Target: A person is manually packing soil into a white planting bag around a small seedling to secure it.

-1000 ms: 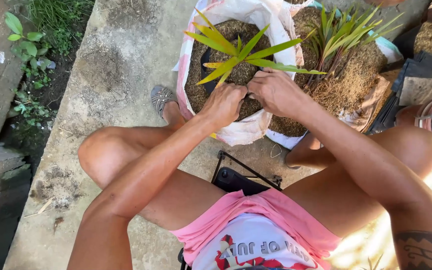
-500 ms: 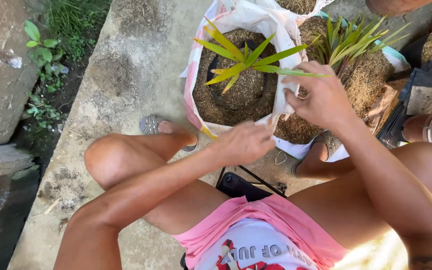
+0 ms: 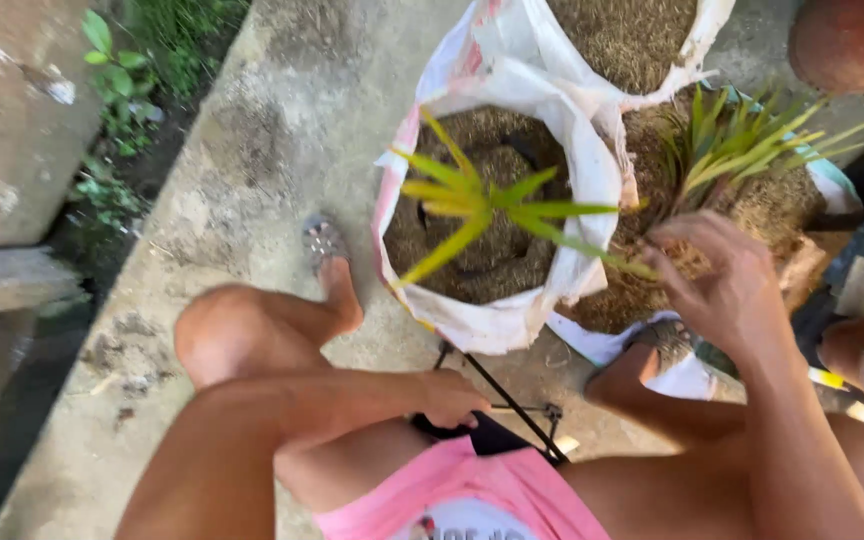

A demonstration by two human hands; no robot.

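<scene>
A small plant with long yellow-green leaves [image 3: 477,205] stands in a black pot sunk in brown husk inside a white sack [image 3: 562,130]. My right hand [image 3: 722,285] hovers to the right of that sack with its fingers spread, over a second heap of husk bearing a clump of green plants [image 3: 742,145]. It holds nothing. My left hand [image 3: 447,398] is drawn back near my lap with its fingers curled loosely. It rests at the edge of a black folding stool [image 3: 497,420], and nothing shows in it.
I sit on a concrete slab [image 3: 252,150] with bare knees and grey sandals [image 3: 322,238]. Weeds and a drop-off lie at the left. Another white sack of husk [image 3: 622,40] stands behind. Dark pots and a brown round object crowd the right edge.
Both hands have left the potted plant in the sack. The left hand pulled back toward my lap; the right hand moved right over the neighbouring heap. The view shifted forward and blurred.
</scene>
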